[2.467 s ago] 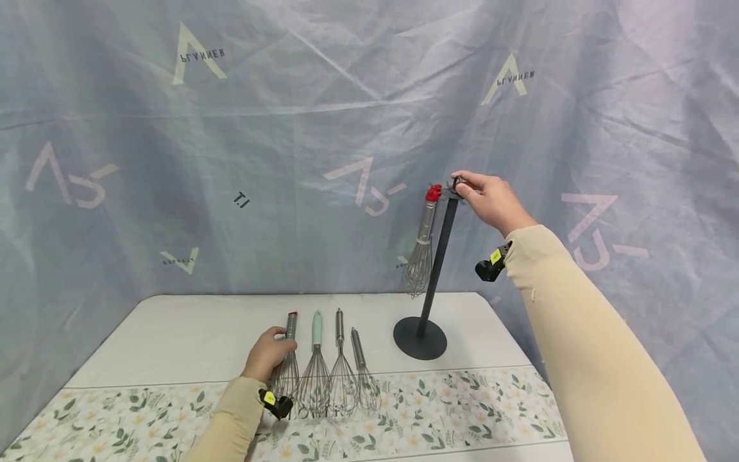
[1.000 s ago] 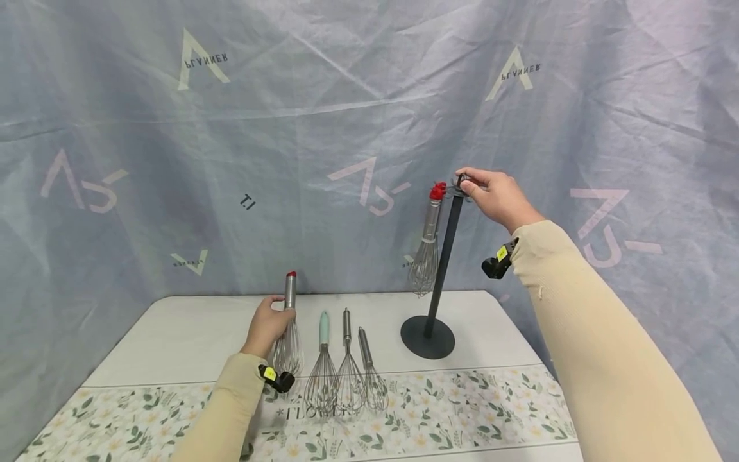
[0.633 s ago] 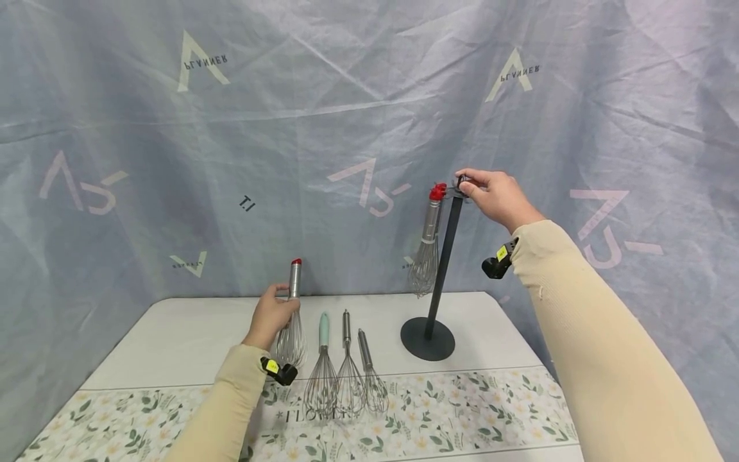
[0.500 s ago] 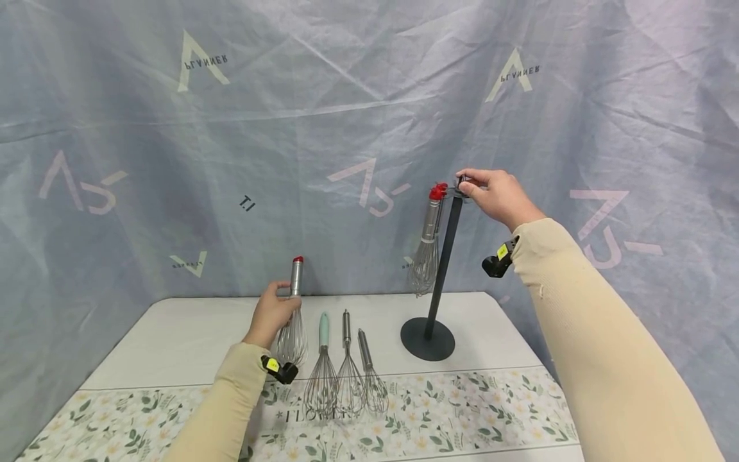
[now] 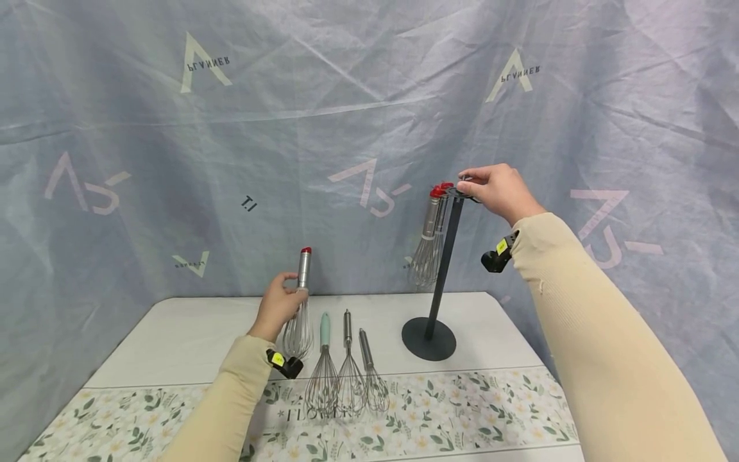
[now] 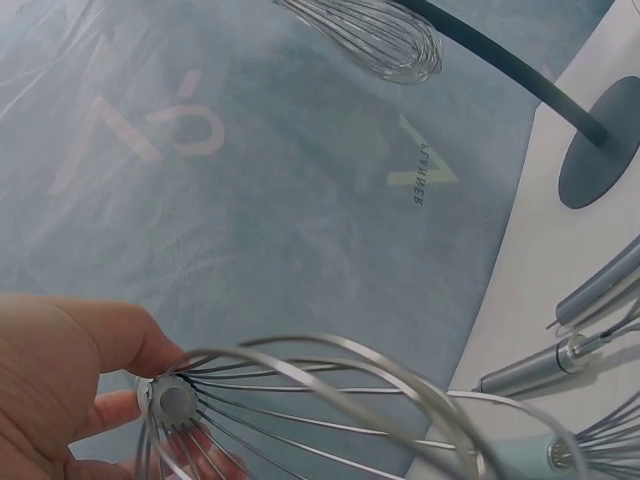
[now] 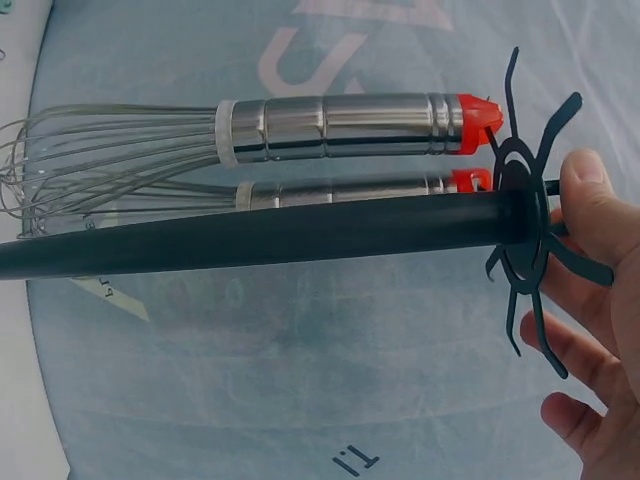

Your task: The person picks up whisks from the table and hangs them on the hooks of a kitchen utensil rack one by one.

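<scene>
My left hand holds a steel whisk with a red-tipped handle, upright and handle up, at the left of the row of whisks. In the left wrist view, thumb and fingers are around the whisk's neck. My right hand pinches the top of a dark metal stand, whose ring of hooks shows in the right wrist view. From the hooks hang two red-tipped steel whisks, a nearer whisk and a second whisk partly hidden by the pole.
Three whisks lie side by side on the table: a mint-handled whisk, a steel-handled whisk and a smaller steel whisk. The stand's round base rests behind the floral band. A grey-blue curtain hangs behind.
My left hand has lifted the whisk from the table and brought it up and slightly right. The hook ring has turned a little under my right hand, and the second hanging whisk shows more.
</scene>
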Demonstrator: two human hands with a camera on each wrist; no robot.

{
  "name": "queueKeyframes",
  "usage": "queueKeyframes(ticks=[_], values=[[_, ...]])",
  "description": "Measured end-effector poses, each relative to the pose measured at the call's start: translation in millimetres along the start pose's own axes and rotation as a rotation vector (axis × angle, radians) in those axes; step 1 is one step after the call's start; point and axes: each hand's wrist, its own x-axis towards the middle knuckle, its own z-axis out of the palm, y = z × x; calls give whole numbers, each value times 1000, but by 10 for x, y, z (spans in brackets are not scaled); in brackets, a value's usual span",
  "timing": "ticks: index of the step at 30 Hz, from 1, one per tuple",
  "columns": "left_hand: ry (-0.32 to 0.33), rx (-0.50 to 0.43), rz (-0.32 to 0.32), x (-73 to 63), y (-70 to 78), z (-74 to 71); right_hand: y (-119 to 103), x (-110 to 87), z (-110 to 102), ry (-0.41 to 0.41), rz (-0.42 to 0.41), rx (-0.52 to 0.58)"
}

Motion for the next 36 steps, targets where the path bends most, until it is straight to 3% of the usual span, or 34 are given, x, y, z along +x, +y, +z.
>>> queueKeyframes(ticks=[12,27,36], values=[[-9,38,52,17,198,44,-22,-10,46,67,28,-10],[-16,49,124,32,614,152,-90,-56,71,101,36,-40],[-40,-24,151,3,823,239,-57,-27,78,101,38,-35]])
